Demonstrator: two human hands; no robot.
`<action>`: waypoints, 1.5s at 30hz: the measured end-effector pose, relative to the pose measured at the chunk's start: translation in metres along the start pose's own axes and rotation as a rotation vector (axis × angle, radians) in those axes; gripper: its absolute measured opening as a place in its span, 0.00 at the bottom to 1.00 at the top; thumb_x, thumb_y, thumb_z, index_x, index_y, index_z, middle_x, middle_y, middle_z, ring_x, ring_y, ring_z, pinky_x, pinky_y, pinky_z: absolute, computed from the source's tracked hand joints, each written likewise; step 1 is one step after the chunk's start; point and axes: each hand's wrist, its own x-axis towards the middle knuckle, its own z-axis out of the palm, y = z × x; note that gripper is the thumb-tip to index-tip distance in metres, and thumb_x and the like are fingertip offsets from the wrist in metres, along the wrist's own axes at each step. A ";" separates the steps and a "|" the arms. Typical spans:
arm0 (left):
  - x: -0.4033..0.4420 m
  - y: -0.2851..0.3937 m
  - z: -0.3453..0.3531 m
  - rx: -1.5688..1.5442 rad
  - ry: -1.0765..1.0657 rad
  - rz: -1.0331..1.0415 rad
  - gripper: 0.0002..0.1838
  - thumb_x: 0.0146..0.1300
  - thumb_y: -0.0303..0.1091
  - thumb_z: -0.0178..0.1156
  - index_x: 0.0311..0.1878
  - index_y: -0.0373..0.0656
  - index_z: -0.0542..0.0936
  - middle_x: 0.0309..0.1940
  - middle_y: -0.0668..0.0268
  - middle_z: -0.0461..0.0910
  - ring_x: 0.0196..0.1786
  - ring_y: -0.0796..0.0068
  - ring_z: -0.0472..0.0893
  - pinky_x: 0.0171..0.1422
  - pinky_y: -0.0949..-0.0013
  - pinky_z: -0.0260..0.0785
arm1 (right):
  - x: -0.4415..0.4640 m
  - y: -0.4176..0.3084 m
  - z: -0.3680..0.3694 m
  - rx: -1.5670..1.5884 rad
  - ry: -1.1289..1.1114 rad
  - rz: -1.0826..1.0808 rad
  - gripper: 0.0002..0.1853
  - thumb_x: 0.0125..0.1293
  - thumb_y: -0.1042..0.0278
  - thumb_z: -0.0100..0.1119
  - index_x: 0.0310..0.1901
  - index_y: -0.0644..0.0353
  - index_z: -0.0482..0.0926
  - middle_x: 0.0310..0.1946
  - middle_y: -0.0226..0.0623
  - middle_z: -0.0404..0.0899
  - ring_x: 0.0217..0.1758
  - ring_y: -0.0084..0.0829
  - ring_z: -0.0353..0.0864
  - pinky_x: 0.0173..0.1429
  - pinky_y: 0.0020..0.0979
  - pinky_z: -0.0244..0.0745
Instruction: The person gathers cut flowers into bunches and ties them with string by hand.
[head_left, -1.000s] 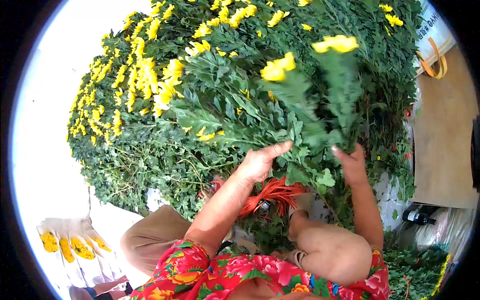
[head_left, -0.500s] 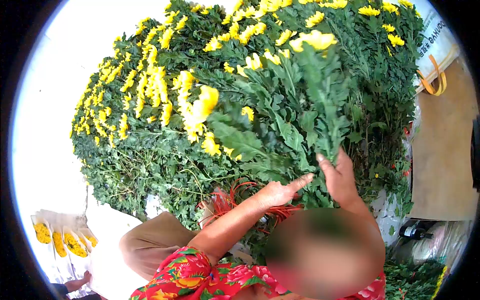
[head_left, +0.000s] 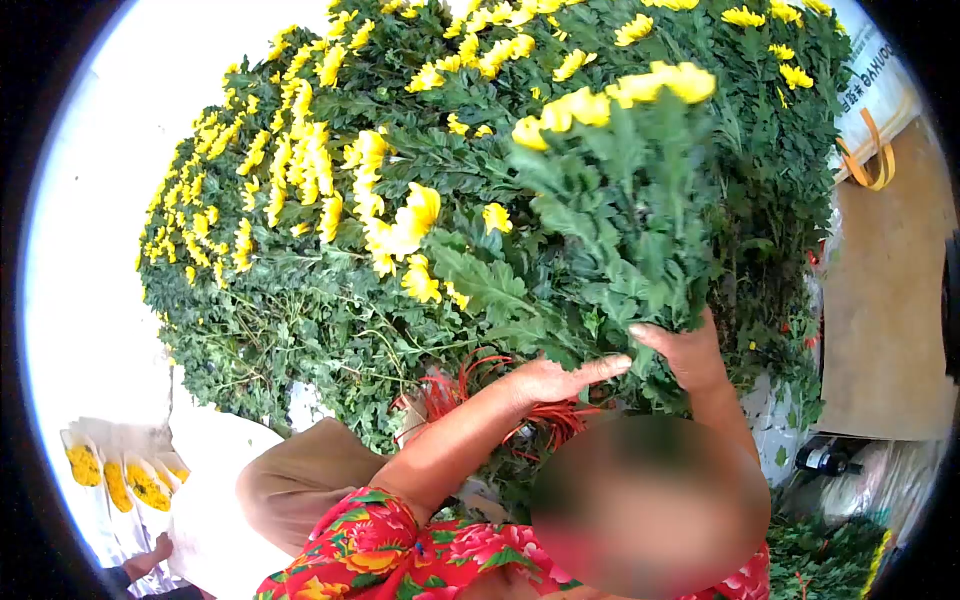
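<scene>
A leafy bunch of yellow chrysanthemums stands nearly upright in front of me, its flower heads lined up along the top. My right hand is closed round its lower right side, thumb in front and the other fingers hidden behind the leaves. From the left, my left hand grips the bunch's lower stems, one digit lying straight across the leaves; its remaining fingers are mostly hidden. Just left of the bunch, a few loose chrysanthemums lie on the pile. Red ties sit beside my left wrist.
A large heap of chrysanthemums spreads ahead and to the left. Brown cardboard, a white bag with an orange handle and a dark bottle are at right. Another person's hand shows near wrapped yellow flowers at lower left.
Separate chrysanthemum stems by my hands have come together into one bunch, flower heads now in a row. My right hand has shifted slightly right and down; my left hand has barely moved.
</scene>
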 end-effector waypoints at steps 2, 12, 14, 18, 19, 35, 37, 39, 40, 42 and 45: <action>0.004 -0.001 0.000 -0.040 -0.047 -0.038 0.25 0.69 0.46 0.62 0.62 0.40 0.75 0.56 0.61 0.79 0.57 0.69 0.76 0.66 0.63 0.67 | -0.001 0.009 -0.003 0.024 -0.049 0.018 0.31 0.51 0.68 0.78 0.55 0.69 0.73 0.48 0.41 0.82 0.49 0.30 0.82 0.57 0.35 0.77; 0.033 -0.029 -0.001 0.130 -0.112 0.103 0.31 0.58 0.46 0.72 0.61 0.41 0.76 0.57 0.60 0.80 0.59 0.66 0.76 0.66 0.62 0.68 | -0.009 -0.018 0.005 -0.114 -0.411 0.107 0.30 0.58 0.71 0.71 0.61 0.65 0.71 0.52 0.36 0.81 0.52 0.28 0.79 0.59 0.35 0.74; 0.033 -0.038 0.002 0.077 0.001 0.195 0.32 0.57 0.46 0.73 0.61 0.42 0.76 0.57 0.60 0.79 0.59 0.65 0.77 0.66 0.62 0.68 | -0.008 -0.010 0.007 -0.066 -0.406 0.096 0.29 0.58 0.72 0.70 0.61 0.64 0.71 0.51 0.36 0.81 0.52 0.27 0.79 0.60 0.34 0.74; 0.024 -0.010 0.002 0.246 -0.014 0.213 0.32 0.55 0.46 0.74 0.59 0.41 0.77 0.53 0.61 0.81 0.56 0.66 0.78 0.65 0.62 0.69 | -0.003 -0.001 0.010 0.073 -0.383 0.084 0.25 0.58 0.77 0.68 0.58 0.64 0.74 0.50 0.35 0.82 0.52 0.27 0.80 0.61 0.34 0.74; 0.020 -0.003 0.002 0.246 -0.024 0.239 0.32 0.55 0.45 0.74 0.59 0.41 0.77 0.54 0.61 0.81 0.56 0.67 0.78 0.64 0.62 0.69 | 0.000 0.003 0.009 -0.004 -0.379 -0.011 0.24 0.57 0.79 0.67 0.57 0.64 0.75 0.49 0.35 0.82 0.53 0.27 0.80 0.61 0.35 0.74; -0.083 0.013 -0.027 -0.508 0.624 0.101 0.30 0.63 0.46 0.59 0.62 0.33 0.73 0.59 0.47 0.77 0.59 0.54 0.78 0.68 0.52 0.67 | 0.003 -0.022 0.097 -0.429 -1.119 -0.075 0.24 0.69 0.53 0.60 0.56 0.65 0.71 0.35 0.41 0.81 0.39 0.33 0.79 0.47 0.36 0.75; -0.094 0.008 -0.044 -0.728 0.656 0.094 0.25 0.64 0.39 0.59 0.60 0.33 0.73 0.57 0.51 0.78 0.59 0.56 0.78 0.70 0.53 0.65 | 0.002 0.004 0.102 -0.149 -0.918 -0.303 0.31 0.69 0.50 0.60 0.63 0.66 0.67 0.48 0.48 0.79 0.51 0.37 0.78 0.57 0.38 0.74; -0.103 0.007 -0.066 -0.751 0.657 0.155 0.25 0.62 0.43 0.61 0.57 0.33 0.76 0.53 0.50 0.80 0.57 0.55 0.79 0.69 0.53 0.66 | 0.010 0.040 0.072 -0.382 -0.760 -0.289 0.42 0.68 0.41 0.56 0.70 0.67 0.59 0.65 0.58 0.68 0.69 0.47 0.68 0.72 0.40 0.65; -0.105 0.001 -0.075 -0.774 0.676 0.175 0.26 0.61 0.45 0.62 0.55 0.34 0.78 0.51 0.50 0.81 0.57 0.55 0.79 0.68 0.53 0.67 | 0.007 0.055 0.057 -0.554 -0.809 -0.165 0.41 0.71 0.41 0.52 0.72 0.66 0.55 0.69 0.57 0.61 0.72 0.47 0.63 0.74 0.41 0.59; -0.109 -0.004 -0.086 -0.826 0.691 0.129 0.26 0.61 0.44 0.62 0.56 0.34 0.77 0.52 0.50 0.81 0.57 0.54 0.79 0.67 0.52 0.69 | 0.000 0.145 0.015 -0.642 -0.995 -0.061 0.39 0.75 0.42 0.43 0.75 0.64 0.49 0.76 0.53 0.48 0.78 0.45 0.51 0.79 0.41 0.48; -0.090 -0.018 -0.074 -0.831 0.734 -0.002 0.26 0.61 0.42 0.62 0.58 0.36 0.76 0.53 0.53 0.81 0.56 0.53 0.80 0.66 0.52 0.69 | -0.036 0.206 -0.029 -0.456 -0.911 -0.061 0.35 0.76 0.41 0.39 0.71 0.64 0.61 0.73 0.53 0.58 0.75 0.48 0.59 0.77 0.40 0.54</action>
